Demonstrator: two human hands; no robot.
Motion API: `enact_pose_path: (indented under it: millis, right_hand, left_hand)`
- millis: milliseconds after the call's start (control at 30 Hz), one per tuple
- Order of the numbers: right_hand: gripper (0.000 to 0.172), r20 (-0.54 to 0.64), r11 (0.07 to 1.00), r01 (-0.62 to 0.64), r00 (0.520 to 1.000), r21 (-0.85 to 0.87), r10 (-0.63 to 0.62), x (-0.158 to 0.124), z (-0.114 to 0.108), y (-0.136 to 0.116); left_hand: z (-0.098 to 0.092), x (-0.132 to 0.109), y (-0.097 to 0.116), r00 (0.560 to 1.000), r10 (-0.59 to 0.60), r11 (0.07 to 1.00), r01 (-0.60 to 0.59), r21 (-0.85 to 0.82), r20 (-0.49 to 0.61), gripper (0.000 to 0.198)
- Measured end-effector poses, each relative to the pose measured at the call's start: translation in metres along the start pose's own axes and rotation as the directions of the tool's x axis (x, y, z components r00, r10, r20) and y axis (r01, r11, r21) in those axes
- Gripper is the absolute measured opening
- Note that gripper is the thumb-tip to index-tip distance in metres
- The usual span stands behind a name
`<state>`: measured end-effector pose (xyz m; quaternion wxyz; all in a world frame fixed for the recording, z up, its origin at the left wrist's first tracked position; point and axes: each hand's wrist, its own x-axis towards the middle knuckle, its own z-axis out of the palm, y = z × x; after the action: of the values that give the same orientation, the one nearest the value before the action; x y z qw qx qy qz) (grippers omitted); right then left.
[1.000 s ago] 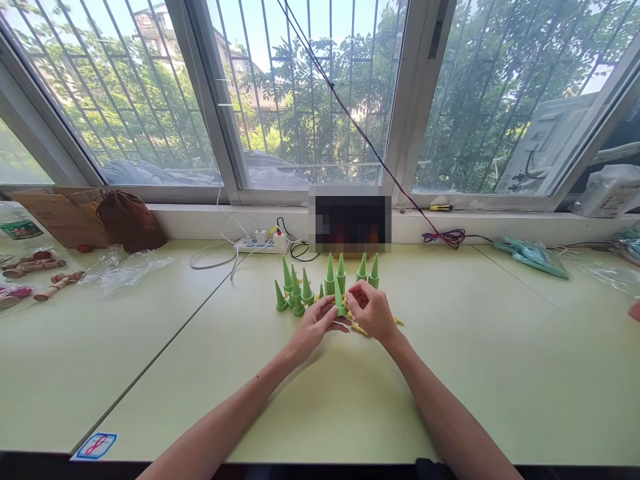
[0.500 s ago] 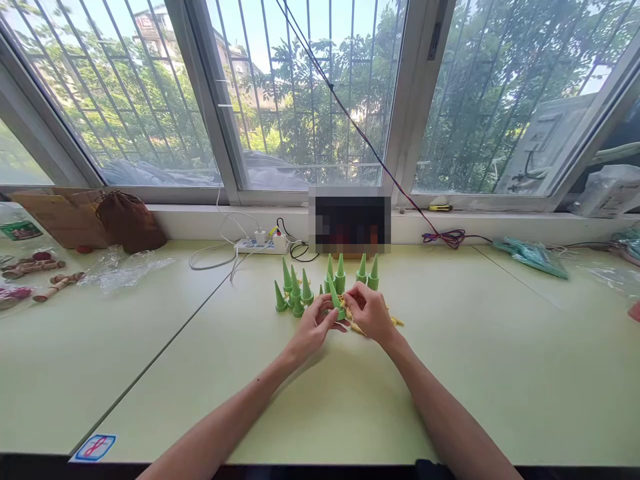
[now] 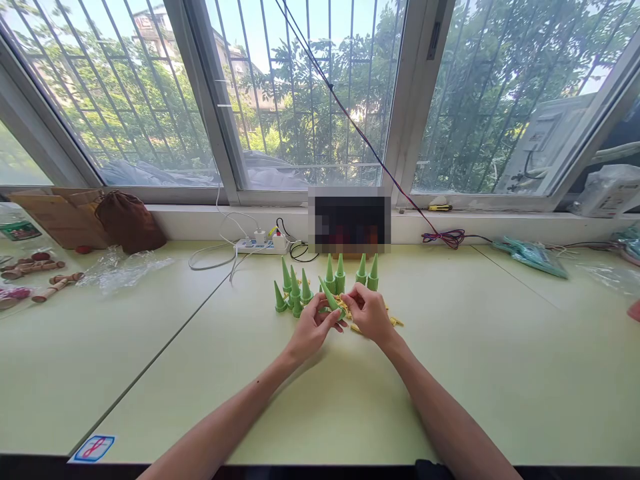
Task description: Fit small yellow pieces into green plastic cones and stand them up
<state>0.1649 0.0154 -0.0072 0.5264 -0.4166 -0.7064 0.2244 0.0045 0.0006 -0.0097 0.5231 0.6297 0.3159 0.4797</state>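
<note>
A green cone (image 3: pixel 329 295) with a collared base is in my left hand (image 3: pixel 313 329), its tip leaning up and to the left. My right hand (image 3: pixel 371 312) is closed in a pinch close beside the cone's base; whatever lies between its fingertips is too small to make out. Small yellow pieces (image 3: pixel 395 321) are scattered on the table under and around my hands, partly covered by them. Several more green cones (image 3: pixel 295 288) stand upright to the left. Behind my hands, other green cones (image 3: pixel 373 272) stand in pairs, some looking stacked.
A blurred dark box (image 3: pixel 350 223) stands at the table's back by the window. Left of it lies a white power strip (image 3: pixel 263 247) with cables. A brown drawstring bag (image 3: pixel 131 223) and wooden toys (image 3: pixel 57 287) are at far left. A teal bag (image 3: pixel 531 257) lies at back right.
The cone in my left hand has tipped further to the left. Both hands have stayed in almost the same place.
</note>
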Motion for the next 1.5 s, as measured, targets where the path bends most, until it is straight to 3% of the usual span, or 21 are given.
enact_pose_path:
  millis: [633,967,1500]
  right_hand:
    - [0.028,0.022,1.000,-0.004,1.000,-0.009,0.004,-0.0011,0.0030,0.0026]
    - [0.027,0.010,0.999,0.006,1.000,-0.041,-0.005,-0.0011,0.0040,0.0008]
    - [0.026,0.054,1.000,0.025,0.998,-0.013,-0.024,-0.0022,0.0046,-0.0016]
  left_hand:
    - [-0.0007,-0.0028,0.0000,0.998,0.020,0.979,-0.009,0.204,-0.055,0.029]
    - [0.0000,-0.0021,-0.0040,0.988,0.036,0.986,-0.010,0.166,-0.153,0.052]
    - [-0.0041,-0.0017,-0.0032,0.990,0.005,0.991,0.013,0.135,-0.138,0.064]
